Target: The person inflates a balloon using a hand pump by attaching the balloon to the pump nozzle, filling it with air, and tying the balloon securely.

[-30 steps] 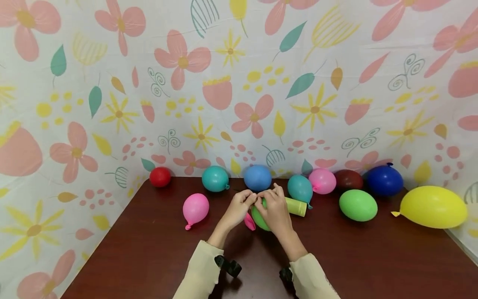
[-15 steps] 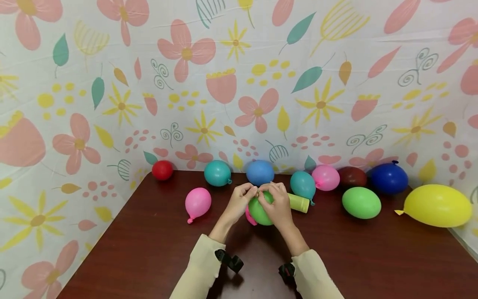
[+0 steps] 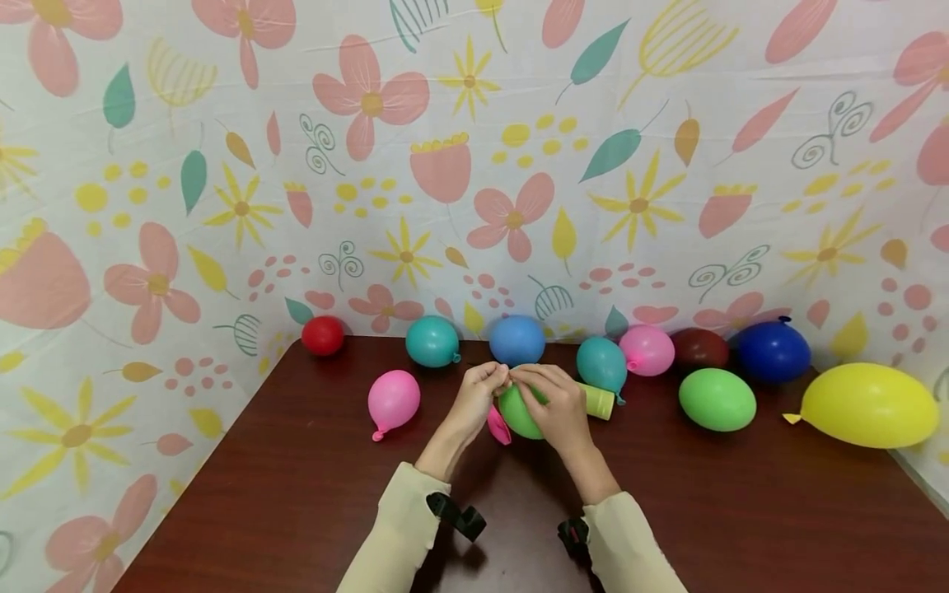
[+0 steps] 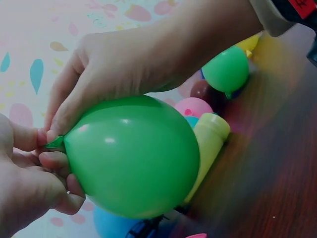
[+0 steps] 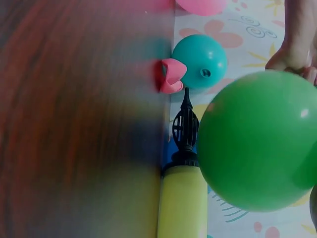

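Note:
An inflated green balloon [image 4: 133, 158] is held up between my two hands, its round body turned toward me and its neck [image 4: 55, 143] pointing away. My left hand [image 3: 469, 405] pinches the neck end between thumb and fingers. From the other side my right hand [image 3: 558, 403] pinches the neck close to the body, its palm arched over the balloon. The left wrist view shows the fingertips of both hands meeting at the neck. In the right wrist view the balloon's body hides most of the fingers.
Behind the balloon lies a yellow-green hand pump [image 5: 183, 198] with a black nozzle. A limp pink balloon [image 3: 499, 425] lies beside it. Several inflated balloons line the back, including a light blue one [image 3: 516, 339]; a pink balloon [image 3: 394, 402] sits left and a yellow one [image 3: 869, 406] right.
My right hand's raised fingers have come down and lie closer together over the green balloon. Both hands stay at the neck. The head view has tipped slightly downward.

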Motion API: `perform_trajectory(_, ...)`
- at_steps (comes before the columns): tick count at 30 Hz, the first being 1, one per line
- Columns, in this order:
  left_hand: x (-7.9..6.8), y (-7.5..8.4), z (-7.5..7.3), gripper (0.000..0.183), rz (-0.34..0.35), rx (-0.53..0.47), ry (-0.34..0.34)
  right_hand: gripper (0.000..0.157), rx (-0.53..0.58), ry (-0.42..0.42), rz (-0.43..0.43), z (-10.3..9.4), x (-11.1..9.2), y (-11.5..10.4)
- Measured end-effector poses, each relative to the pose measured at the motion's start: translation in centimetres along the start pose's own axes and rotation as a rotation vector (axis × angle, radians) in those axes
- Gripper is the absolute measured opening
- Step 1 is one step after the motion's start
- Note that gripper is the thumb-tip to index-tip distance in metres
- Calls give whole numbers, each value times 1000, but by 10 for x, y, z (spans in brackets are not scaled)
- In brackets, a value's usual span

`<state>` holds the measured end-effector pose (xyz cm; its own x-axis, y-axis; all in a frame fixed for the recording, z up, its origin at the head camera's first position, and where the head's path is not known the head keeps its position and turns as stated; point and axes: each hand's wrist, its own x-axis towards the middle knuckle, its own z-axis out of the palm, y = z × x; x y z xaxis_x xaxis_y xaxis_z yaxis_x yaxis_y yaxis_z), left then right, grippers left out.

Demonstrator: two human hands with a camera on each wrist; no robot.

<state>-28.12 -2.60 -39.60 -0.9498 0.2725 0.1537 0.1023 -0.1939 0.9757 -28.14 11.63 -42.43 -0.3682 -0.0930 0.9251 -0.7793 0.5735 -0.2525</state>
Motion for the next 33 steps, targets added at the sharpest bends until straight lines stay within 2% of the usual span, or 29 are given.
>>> perform_trajectory(4, 0, 4, 0, 30, -22, -14, -9, 24, 0, 54, -77, 0, 2, -1)
perform_trajectory(9, 2, 8, 0, 29, -22, -5, -30, 9, -72, 112, -128, 1, 4, -1)
perform_trajectory(13, 1, 9, 1, 28, -27, 44, -20, 7, -125, 106, -95, 1, 4, -3)
perform_trajectory(17, 0, 9, 0, 28, -27, 92, -15, 7, -123, 41, -17, 0, 4, -5)
perform_trajectory(20, -1, 10, -2, 27, -24, 113, -19, 13, -107, -5, 15, -2, 4, -6)
perform_trajectory(25, -3, 11, -3, 28, -36, 126, -27, 16, -111, -31, -4, -2, 4, -8)
perform_trajectory(33, -2, 13, -7, 32, -61, 114, -27, 15, -163, 43, -60, 5, 2, -13)
